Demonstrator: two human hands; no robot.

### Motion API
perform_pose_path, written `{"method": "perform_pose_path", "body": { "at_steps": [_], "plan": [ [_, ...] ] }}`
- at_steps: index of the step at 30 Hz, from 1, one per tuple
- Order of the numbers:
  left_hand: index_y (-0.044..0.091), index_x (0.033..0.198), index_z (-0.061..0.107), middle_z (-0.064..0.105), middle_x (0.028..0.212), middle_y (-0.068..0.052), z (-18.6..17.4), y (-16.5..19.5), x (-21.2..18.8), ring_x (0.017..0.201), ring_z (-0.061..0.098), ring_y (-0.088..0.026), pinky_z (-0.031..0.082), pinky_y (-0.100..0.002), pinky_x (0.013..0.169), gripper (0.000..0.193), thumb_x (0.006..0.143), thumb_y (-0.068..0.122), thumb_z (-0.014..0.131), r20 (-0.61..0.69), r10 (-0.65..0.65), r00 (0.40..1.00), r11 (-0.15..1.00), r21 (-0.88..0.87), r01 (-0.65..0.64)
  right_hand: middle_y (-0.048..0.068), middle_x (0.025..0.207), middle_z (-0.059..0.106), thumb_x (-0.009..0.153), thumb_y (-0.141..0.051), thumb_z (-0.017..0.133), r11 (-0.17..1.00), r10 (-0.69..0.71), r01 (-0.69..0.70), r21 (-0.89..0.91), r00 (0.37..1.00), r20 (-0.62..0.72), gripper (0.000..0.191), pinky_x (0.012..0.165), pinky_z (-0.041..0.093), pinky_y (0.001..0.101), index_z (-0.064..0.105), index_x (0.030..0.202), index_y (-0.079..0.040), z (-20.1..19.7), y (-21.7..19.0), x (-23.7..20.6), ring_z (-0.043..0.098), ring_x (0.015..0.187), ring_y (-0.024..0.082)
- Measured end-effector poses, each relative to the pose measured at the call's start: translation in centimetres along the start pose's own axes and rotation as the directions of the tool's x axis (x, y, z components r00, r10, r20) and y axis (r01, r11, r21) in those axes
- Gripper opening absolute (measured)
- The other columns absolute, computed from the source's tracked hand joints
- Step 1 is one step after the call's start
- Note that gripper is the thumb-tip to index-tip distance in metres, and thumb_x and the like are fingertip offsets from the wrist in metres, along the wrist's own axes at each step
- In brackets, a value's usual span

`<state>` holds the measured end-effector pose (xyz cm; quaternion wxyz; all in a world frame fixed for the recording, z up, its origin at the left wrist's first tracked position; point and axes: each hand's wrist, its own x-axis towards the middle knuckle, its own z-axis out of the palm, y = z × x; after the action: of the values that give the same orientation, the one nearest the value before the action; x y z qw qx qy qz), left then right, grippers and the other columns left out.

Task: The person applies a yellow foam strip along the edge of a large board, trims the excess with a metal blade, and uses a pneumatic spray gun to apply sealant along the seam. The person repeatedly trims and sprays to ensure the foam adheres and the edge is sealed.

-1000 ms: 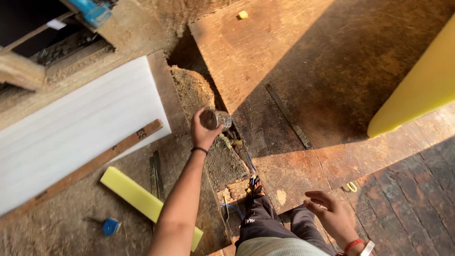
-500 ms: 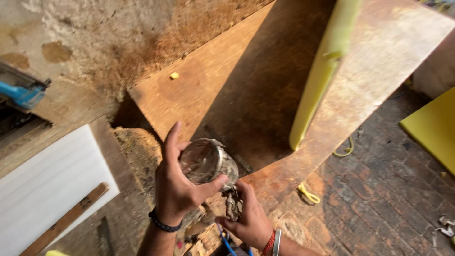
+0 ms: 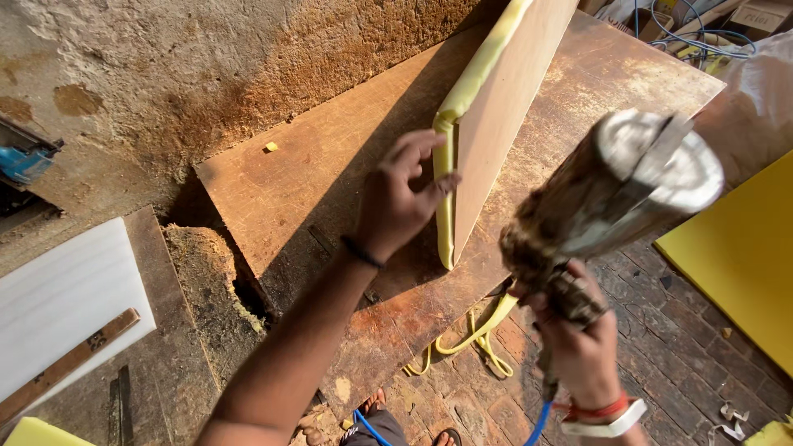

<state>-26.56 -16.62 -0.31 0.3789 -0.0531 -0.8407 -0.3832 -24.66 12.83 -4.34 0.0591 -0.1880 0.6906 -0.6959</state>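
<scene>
My right hand (image 3: pixel 578 343) grips the handle of a paint-crusted spray gun (image 3: pixel 607 198), its metal cup raised toward the upper right; a blue hose (image 3: pixel 541 421) runs down from it. My left hand (image 3: pixel 401 198) reaches forward, fingers spread, touching the yellow-painted edge of a wooden board (image 3: pixel 496 107) that stands upright on a large brown plywood sheet (image 3: pixel 330 165). A black band circles my left wrist, a red and white one my right.
A yellow panel (image 3: pixel 735 264) lies at the right on the brick floor. A white panel (image 3: pixel 58 297) and a wooden strip (image 3: pixel 66 363) lie at the left. Yellow strapping (image 3: pixel 471 339) curls below the plywood. A rough plaster wall (image 3: pixel 165 66) rises behind.
My left hand let go of the spray gun cup and reached out to the upright board. The right hand lifted the gun up and to the right. The view swung rightward.
</scene>
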Motion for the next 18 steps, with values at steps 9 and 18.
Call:
{"method": "perform_pose_path", "body": {
  "at_steps": [9,18],
  "plan": [
    [0.006,0.103,0.077,0.079,0.1,-0.01,2.8,-7.4,9.2,0.083,0.074,-0.017,0.061,-0.033,0.073,0.034,0.087,0.036,0.081,0.087,-0.015,0.996,0.994,0.106,0.005,0.013,0.124,0.07,0.095,-0.011,0.064,0.994,-0.072,0.055,0.098,0.982,0.173,0.049,0.095,0.063,0.0424,0.055,0.141,0.004,1.2,-8.3,9.0,0.071,0.106,0.021],
    [0.007,0.083,0.079,0.077,0.069,-0.002,4.0,-9.9,10.0,0.058,0.068,-0.009,0.052,-0.026,0.054,0.024,0.093,0.028,0.075,0.067,-0.263,0.962,0.944,-0.187,0.271,0.014,0.113,0.073,0.094,-0.016,0.067,1.0,-0.003,0.001,0.01,0.986,0.169,0.052,0.087,0.066,0.0413,0.055,0.141,0.002,2.0,-8.2,13.4,0.075,0.098,0.022]
  ]
}}
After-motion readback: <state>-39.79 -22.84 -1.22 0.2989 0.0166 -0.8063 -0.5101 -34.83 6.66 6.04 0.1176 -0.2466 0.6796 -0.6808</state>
